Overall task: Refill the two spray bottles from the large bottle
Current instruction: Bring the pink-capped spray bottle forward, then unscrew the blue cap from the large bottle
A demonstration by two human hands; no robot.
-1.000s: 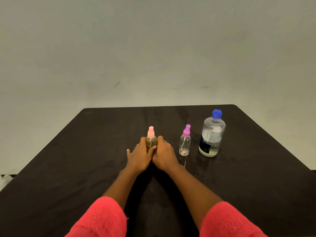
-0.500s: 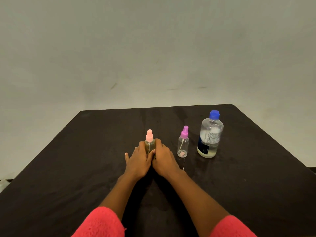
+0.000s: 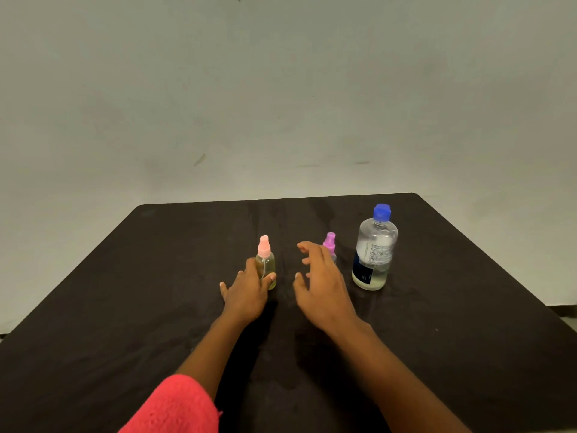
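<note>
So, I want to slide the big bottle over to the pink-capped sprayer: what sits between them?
In the head view, the open right hand and, just beyond it, the purple-capped spray bottle lie between the big bottle and the pink-capped sprayer.

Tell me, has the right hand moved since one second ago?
Yes. The right hand left the pink-capped bottle and went right, toward the purple-capped bottle.

- Right hand [image 3: 321, 285] is off the pink-capped spray bottle [image 3: 266, 260]; 0.5 s ago it was clasped on it beside the left hand [image 3: 246, 290].
- It's now to the right of that bottle, clear of it, fingers spread, holding nothing.
- It now hides most of the purple-capped spray bottle [image 3: 329, 243], which was fully visible before.
- Only the left hand grips the pink-capped spray bottle now.
</note>
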